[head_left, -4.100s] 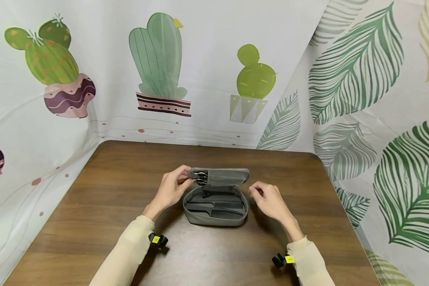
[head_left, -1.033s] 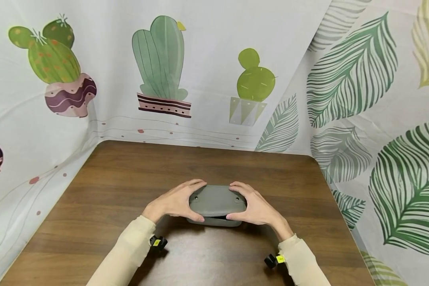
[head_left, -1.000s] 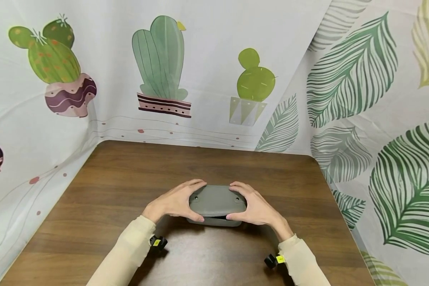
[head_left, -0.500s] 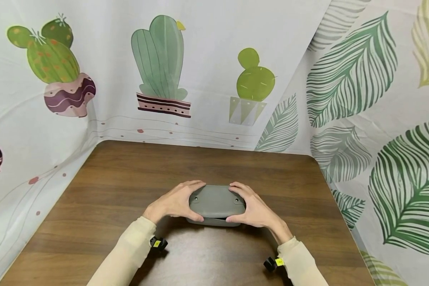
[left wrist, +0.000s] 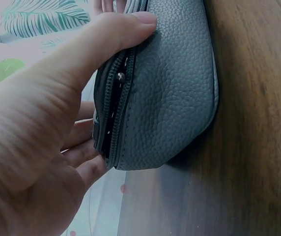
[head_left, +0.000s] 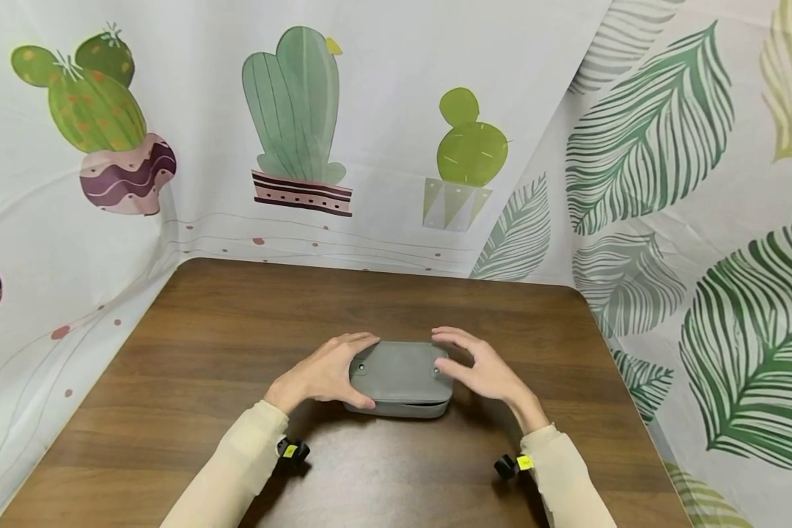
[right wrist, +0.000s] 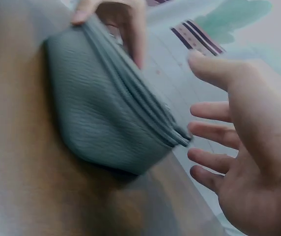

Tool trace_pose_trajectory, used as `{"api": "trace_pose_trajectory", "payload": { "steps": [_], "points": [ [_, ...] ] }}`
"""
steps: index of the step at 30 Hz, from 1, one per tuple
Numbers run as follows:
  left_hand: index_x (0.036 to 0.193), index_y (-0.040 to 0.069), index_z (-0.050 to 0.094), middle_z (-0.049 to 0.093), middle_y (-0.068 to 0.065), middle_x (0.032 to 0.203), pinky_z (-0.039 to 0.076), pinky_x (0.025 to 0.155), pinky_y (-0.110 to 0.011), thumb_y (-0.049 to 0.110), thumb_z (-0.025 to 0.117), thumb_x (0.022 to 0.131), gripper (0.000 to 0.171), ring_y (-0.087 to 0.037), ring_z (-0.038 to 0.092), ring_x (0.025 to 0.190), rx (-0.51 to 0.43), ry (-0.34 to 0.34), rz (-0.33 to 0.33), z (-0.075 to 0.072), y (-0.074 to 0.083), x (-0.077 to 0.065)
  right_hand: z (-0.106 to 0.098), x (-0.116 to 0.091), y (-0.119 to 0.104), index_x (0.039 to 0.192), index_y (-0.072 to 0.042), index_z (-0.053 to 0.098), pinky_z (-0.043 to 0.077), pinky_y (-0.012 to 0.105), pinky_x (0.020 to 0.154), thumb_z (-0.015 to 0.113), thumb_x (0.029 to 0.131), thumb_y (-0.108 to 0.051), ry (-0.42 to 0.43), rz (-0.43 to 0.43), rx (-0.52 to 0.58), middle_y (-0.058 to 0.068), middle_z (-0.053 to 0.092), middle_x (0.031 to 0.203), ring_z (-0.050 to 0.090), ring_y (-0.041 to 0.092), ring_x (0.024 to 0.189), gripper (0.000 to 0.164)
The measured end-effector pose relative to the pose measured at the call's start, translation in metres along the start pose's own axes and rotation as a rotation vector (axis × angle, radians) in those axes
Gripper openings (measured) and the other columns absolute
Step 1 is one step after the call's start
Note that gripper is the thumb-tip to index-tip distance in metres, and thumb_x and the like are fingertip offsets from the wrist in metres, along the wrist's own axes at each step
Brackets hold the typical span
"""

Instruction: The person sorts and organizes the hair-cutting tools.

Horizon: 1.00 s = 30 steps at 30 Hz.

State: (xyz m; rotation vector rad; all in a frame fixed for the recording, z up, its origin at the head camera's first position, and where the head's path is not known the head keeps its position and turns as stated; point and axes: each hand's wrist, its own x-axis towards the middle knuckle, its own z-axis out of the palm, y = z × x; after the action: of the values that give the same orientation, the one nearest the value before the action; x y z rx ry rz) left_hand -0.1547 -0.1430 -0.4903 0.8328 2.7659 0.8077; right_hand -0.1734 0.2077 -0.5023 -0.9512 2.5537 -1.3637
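A grey leather-look zip case (head_left: 401, 372) sits on the table with its lid down. Its two rows of zip teeth stand apart at the left end in the left wrist view, with a dark gap between them. My left hand (head_left: 323, 372) holds that end, thumb on the front wall (left wrist: 175, 83) and fingers reaching behind. Off the right end, my right hand (head_left: 478, 367) hovers with its fingers fairly straight; in the right wrist view a gap separates its fingertips (right wrist: 199, 129) from the case. The contents are hidden under the lid.
The brown wooden table (head_left: 251, 308) reaches back to a white curtain (head_left: 389, 132) printed with cacti and leaves. A small black camera with a yellow tag is worn on each wrist, on the left (head_left: 295, 450) and on the right (head_left: 507, 466).
The lid, raised about four seconds ago over combs inside, is now down. My right hand has let go of the right end and moved up and right. My left hand has stayed put.
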Motion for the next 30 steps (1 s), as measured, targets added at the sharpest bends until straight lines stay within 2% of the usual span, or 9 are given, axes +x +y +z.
{"api": "trace_pose_trajectory", "payload": {
  "steps": [4, 7, 13, 15, 18, 21, 26, 30],
  "points": [
    [0.166, 0.004, 0.053, 0.054, -0.017, 0.172, 0.049, 0.129, -0.057, 0.048, 0.105, 0.071, 0.117, -0.040, 0.054, 0.158, -0.002, -0.006, -0.003, 0.000, 0.000, 0.000, -0.008, 0.013, 0.011, 0.149, -0.006, 0.071, 0.054, 0.042, 0.125, 0.067, 0.114, -0.013, 0.021, 0.022, 0.085, 0.023, 0.067, 0.158, 0.064, 0.041, 0.150, 0.036],
    [0.166, 0.004, 0.053, 0.055, -0.017, 0.172, 0.050, 0.129, -0.057, 0.047, 0.105, 0.071, 0.117, -0.040, 0.055, 0.158, -0.003, -0.006, -0.002, 0.000, 0.000, 0.000, -0.012, 0.023, 0.017, 0.147, -0.002, 0.072, 0.052, 0.029, 0.121, 0.064, 0.116, -0.014, 0.007, 0.070, 0.122, 0.025, 0.070, 0.154, 0.065, 0.041, 0.149, 0.034],
    [0.165, 0.004, 0.054, 0.056, -0.016, 0.171, 0.050, 0.129, -0.057, 0.046, 0.106, 0.071, 0.116, -0.040, 0.056, 0.157, -0.002, -0.002, 0.003, -0.002, 0.000, 0.000, -0.018, 0.038, 0.027, 0.146, -0.005, 0.075, 0.050, 0.042, 0.126, 0.060, 0.116, -0.008, -0.068, 0.113, 0.136, 0.015, 0.076, 0.150, 0.064, 0.037, 0.151, 0.033],
    [0.165, 0.004, 0.055, 0.056, -0.016, 0.170, 0.050, 0.128, -0.057, 0.046, 0.106, 0.071, 0.115, -0.039, 0.056, 0.156, -0.003, -0.001, 0.005, -0.002, 0.000, 0.000, -0.018, 0.041, 0.031, 0.145, -0.006, 0.076, 0.052, 0.039, 0.125, 0.059, 0.116, -0.006, -0.105, 0.109, 0.147, 0.013, 0.077, 0.149, 0.065, 0.036, 0.149, 0.033],
    [0.165, 0.004, 0.055, 0.057, -0.016, 0.170, 0.050, 0.128, -0.056, 0.046, 0.105, 0.071, 0.115, -0.039, 0.057, 0.156, -0.005, -0.002, 0.009, -0.003, 0.000, 0.000, -0.016, 0.046, 0.035, 0.143, -0.006, 0.076, 0.053, 0.027, 0.119, 0.056, 0.115, 0.001, -0.159, 0.102, 0.185, 0.015, 0.078, 0.147, 0.067, 0.034, 0.146, 0.036],
    [0.164, 0.004, 0.056, 0.057, -0.016, 0.169, 0.051, 0.127, -0.056, 0.045, 0.105, 0.070, 0.114, -0.039, 0.058, 0.154, -0.007, -0.001, 0.013, -0.003, 0.000, 0.001, -0.013, 0.048, 0.038, 0.143, -0.004, 0.077, 0.055, 0.020, 0.114, 0.054, 0.113, 0.006, -0.203, 0.098, 0.214, 0.017, 0.078, 0.145, 0.071, 0.027, 0.141, 0.038],
    [0.163, 0.004, 0.057, 0.059, -0.017, 0.167, 0.053, 0.124, -0.056, 0.045, 0.106, 0.069, 0.113, -0.039, 0.060, 0.151, 0.000, 0.002, 0.022, -0.003, -0.001, 0.001, -0.010, 0.049, 0.039, 0.141, -0.004, 0.077, 0.059, 0.019, 0.107, 0.057, 0.113, 0.005, -0.235, 0.110, 0.226, 0.018, 0.079, 0.142, 0.073, 0.008, 0.128, 0.036],
    [0.162, 0.003, 0.058, 0.059, -0.017, 0.166, 0.053, 0.124, -0.056, 0.045, 0.106, 0.069, 0.113, -0.039, 0.060, 0.151, -0.001, 0.005, 0.025, -0.003, -0.001, 0.001, -0.009, 0.050, 0.041, 0.140, -0.002, 0.078, 0.061, 0.021, 0.103, 0.058, 0.111, 0.006, -0.229, 0.135, 0.253, 0.021, 0.079, 0.140, 0.074, 0.003, 0.121, 0.036]
  ]
}}
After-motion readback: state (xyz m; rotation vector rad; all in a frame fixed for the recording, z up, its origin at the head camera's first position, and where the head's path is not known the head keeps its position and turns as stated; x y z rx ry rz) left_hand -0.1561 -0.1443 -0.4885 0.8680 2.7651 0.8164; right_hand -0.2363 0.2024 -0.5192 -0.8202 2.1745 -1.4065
